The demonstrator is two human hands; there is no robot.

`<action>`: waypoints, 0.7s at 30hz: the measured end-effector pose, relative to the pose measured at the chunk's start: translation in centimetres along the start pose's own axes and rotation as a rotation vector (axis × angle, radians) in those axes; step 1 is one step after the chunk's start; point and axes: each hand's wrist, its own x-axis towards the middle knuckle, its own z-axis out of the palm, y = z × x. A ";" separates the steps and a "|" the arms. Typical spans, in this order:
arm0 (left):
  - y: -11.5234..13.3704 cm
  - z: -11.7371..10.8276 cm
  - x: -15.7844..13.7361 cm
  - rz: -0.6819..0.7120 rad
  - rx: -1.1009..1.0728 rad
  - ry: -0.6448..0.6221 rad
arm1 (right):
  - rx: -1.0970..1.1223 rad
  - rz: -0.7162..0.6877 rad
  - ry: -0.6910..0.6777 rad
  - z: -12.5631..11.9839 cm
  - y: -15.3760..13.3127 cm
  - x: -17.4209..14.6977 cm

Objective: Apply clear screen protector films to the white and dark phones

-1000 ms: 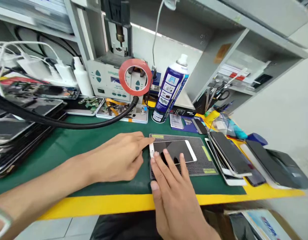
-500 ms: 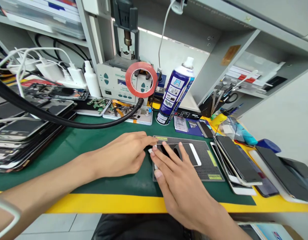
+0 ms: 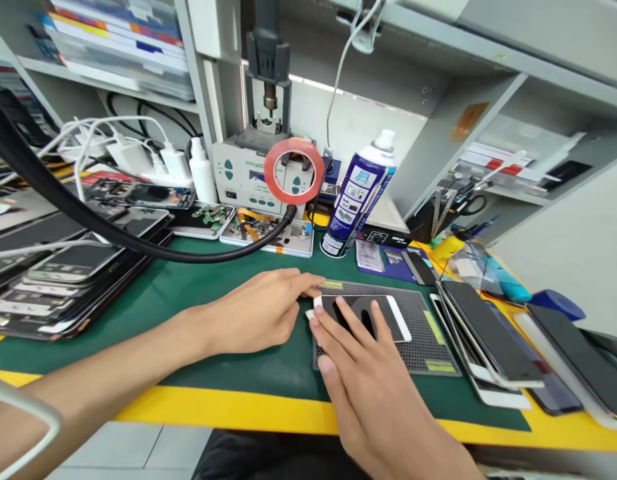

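A white-framed smartphone (image 3: 399,319) with a dark screen lies face up on a grey perforated mat (image 3: 423,353). My left hand (image 3: 268,310) is closed, its fingers curled and the fingertips held against the phone's upper left corner. Across the screen lies my right hand (image 3: 368,360), fingers spread and flat, covering the phone's middle and lower left. A small white piece (image 3: 311,314), perhaps a wipe or part of the phone, shows at the index fingertip; I cannot tell which.
On the right lie several phones (image 3: 488,333). Phone parts are stacked (image 3: 88,267) at the left. Behind stand a blue spray can (image 3: 355,193), a grey control unit (image 3: 248,173) with a red ring (image 3: 271,170), and a parts tray (image 3: 301,243). A black cable (image 3: 198,255) arches across the left.
The view has shifted a little, so everything appears slightly lower and further right. Both hands keep nearly the same places on the phone.
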 end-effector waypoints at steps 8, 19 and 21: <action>-0.1 0.6 -0.3 -0.020 0.020 0.078 | 0.077 0.156 0.058 0.4 -0.8 2.7; 1.2 3.1 -0.6 -0.051 0.160 0.168 | 0.128 0.342 0.131 -0.1 1.3 -0.6; 0.7 3.7 -0.5 -0.026 0.200 0.155 | 0.120 0.392 0.141 0.0 2.4 -1.5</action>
